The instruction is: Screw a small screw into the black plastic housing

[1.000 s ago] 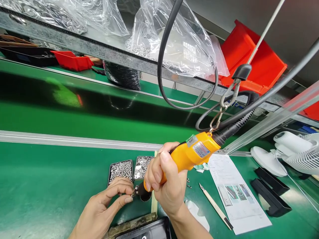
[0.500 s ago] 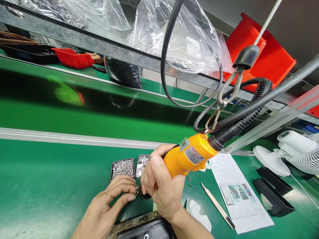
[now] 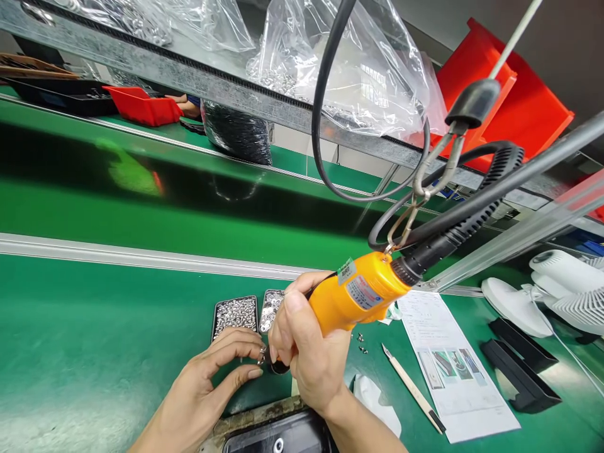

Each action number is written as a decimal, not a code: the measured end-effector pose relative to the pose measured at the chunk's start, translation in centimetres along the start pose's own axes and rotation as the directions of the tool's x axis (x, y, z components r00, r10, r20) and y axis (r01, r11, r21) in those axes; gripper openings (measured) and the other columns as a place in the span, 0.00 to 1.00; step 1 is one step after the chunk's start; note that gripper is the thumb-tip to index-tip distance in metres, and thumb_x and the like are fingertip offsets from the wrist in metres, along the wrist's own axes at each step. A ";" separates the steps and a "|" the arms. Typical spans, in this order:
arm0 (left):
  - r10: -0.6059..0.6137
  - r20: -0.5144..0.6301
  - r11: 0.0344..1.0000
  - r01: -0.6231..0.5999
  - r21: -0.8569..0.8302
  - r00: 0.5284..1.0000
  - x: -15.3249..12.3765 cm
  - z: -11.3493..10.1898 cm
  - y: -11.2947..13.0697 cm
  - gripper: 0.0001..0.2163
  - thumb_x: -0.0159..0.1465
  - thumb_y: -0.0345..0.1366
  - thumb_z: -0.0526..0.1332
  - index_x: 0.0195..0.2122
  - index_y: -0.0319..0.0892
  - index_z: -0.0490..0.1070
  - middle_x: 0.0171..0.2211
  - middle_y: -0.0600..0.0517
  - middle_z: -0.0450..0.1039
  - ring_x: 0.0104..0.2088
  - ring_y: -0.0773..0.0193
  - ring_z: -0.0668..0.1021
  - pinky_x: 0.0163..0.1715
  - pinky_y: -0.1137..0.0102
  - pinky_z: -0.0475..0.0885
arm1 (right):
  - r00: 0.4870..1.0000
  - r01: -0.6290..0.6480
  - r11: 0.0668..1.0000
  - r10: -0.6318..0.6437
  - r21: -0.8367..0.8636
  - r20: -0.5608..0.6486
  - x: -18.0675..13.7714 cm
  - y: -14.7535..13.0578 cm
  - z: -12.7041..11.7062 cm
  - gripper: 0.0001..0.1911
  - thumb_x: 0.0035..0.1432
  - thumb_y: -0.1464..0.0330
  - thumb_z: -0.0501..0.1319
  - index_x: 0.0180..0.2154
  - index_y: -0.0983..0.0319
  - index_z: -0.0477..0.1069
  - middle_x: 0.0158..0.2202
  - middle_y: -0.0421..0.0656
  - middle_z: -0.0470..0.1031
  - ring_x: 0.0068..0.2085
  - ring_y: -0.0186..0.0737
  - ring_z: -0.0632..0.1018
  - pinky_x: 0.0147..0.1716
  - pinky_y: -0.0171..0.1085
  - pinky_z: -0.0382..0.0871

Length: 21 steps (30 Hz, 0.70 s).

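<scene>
Head view. Right hand [image 3: 309, 355] clenched round the body of a yellow electric screwdriver [image 3: 356, 294], tool tilted with its tip down and to the left, the black nose partly hidden behind the fingers. A black coiled cable [image 3: 465, 217] leaves the rear of the tool, and a metal hook [image 3: 408, 214] hangs it from a cord above. Left hand [image 3: 207, 384] sits just left of the tool tip, thumb and forefinger pinched on a small metal part [image 3: 261, 358] that meets the tip; the part is too small to identify. Directly behind the hands, on the green bench mat [image 3: 94, 340], stand 2 small trays side by side: the left tray of screws [image 3: 234, 313] and the right tray of washers [image 3: 270, 308], the latter partly covered by the right hand. A dark fixture [image 3: 274, 434] lies at the bottom edge beneath the wrists. To the right of the tool: a few loose screws [image 3: 361, 343], a craft knife [image 3: 413, 390], and a printed instruction sheet [image 3: 448, 365]. Further right, a white fan [image 3: 561, 292] and a black holder [image 3: 521, 371]. Overhead rail carries clear plastic bags [image 3: 372, 82] and a red bin [image 3: 514, 107].
</scene>
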<state>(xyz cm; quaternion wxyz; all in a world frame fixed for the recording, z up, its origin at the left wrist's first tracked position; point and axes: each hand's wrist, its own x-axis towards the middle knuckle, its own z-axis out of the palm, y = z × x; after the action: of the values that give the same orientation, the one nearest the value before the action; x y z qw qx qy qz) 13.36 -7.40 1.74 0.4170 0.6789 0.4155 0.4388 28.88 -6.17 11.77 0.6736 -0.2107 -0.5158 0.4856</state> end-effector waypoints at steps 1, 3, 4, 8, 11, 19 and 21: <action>-0.004 0.005 1.000 0.004 -0.001 1.000 0.0 0.0 0.0 0.07 0.69 0.47 0.66 0.40 0.53 0.80 0.47 0.56 0.81 0.50 0.64 0.80 0.55 0.77 0.74 | 1.000 -0.004 1.000 0.004 -0.004 0.000 0.0 0.0 0.0 0.12 0.78 0.58 0.66 0.43 0.57 0.70 0.21 0.29 0.57 0.15 0.32 0.56 0.14 0.30 0.61; -0.004 0.005 1.000 0.004 0.001 1.000 0.0 0.0 0.0 0.07 0.69 0.47 0.66 0.40 0.53 0.80 0.48 0.57 0.81 0.50 0.64 0.80 0.55 0.78 0.73 | 1.000 -0.011 1.000 0.011 -0.020 -0.005 -0.1 0.2 -0.1 0.13 0.77 0.57 0.66 0.44 0.58 0.70 0.21 0.30 0.57 0.15 0.33 0.56 0.14 0.30 0.61; -0.004 0.006 1.000 0.004 0.003 1.000 0.0 0.1 -0.1 0.07 0.69 0.47 0.66 0.39 0.53 0.80 0.47 0.57 0.80 0.50 0.65 0.80 0.54 0.78 0.73 | 1.000 -0.013 0.999 0.013 -0.036 -0.013 -0.1 0.2 -0.1 0.13 0.77 0.56 0.67 0.44 0.58 0.70 0.22 0.31 0.57 0.16 0.33 0.57 0.14 0.30 0.62; -0.023 0.029 1.000 0.023 0.005 0.999 0.1 -0.1 -0.5 0.08 0.69 0.49 0.66 0.40 0.54 0.79 0.47 0.58 0.79 0.50 0.66 0.79 0.55 0.78 0.72 | 0.999 -0.026 0.995 0.022 -0.092 -0.039 -0.2 0.4 -0.1 0.16 0.75 0.55 0.68 0.43 0.59 0.70 0.23 0.32 0.59 0.17 0.34 0.58 0.15 0.30 0.63; -0.047 0.033 0.999 0.046 0.025 0.998 -0.1 -0.6 -1.0 0.10 0.67 0.51 0.67 0.44 0.54 0.79 0.49 0.58 0.79 0.53 0.65 0.78 0.57 0.77 0.72 | 0.999 -0.032 0.998 0.031 -0.048 -0.022 -0.3 0.4 -0.2 0.14 0.76 0.57 0.68 0.44 0.59 0.69 0.22 0.30 0.57 0.16 0.31 0.56 0.15 0.28 0.62; 0.056 -0.097 0.965 -0.029 0.261 0.994 -4.8 -0.6 -1.4 0.14 0.70 0.54 0.63 0.53 0.60 0.76 0.53 0.60 0.78 0.52 0.70 0.81 0.52 0.84 0.76 | 0.999 -0.034 0.999 0.035 -0.036 0.034 -0.7 0.8 -2.4 0.11 0.79 0.62 0.67 0.45 0.59 0.67 0.23 0.29 0.58 0.18 0.28 0.57 0.19 0.23 0.64; 0.122 -0.111 0.953 -0.085 0.289 0.986 -6.3 0.3 -1.4 0.15 0.72 0.56 0.59 0.56 0.61 0.73 0.55 0.61 0.77 0.56 0.70 0.80 0.57 0.83 0.73 | 0.999 -0.023 0.997 0.025 -0.071 0.025 -0.8 1.3 -3.0 0.11 0.79 0.62 0.67 0.45 0.58 0.67 0.23 0.29 0.59 0.18 0.28 0.58 0.19 0.23 0.65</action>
<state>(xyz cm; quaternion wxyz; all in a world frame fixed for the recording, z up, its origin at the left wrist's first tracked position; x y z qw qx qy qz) 11.69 -12.86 -1.25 0.2645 0.7232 0.4636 0.4383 30.98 -5.65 9.17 0.6532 -0.2342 -0.5388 0.4778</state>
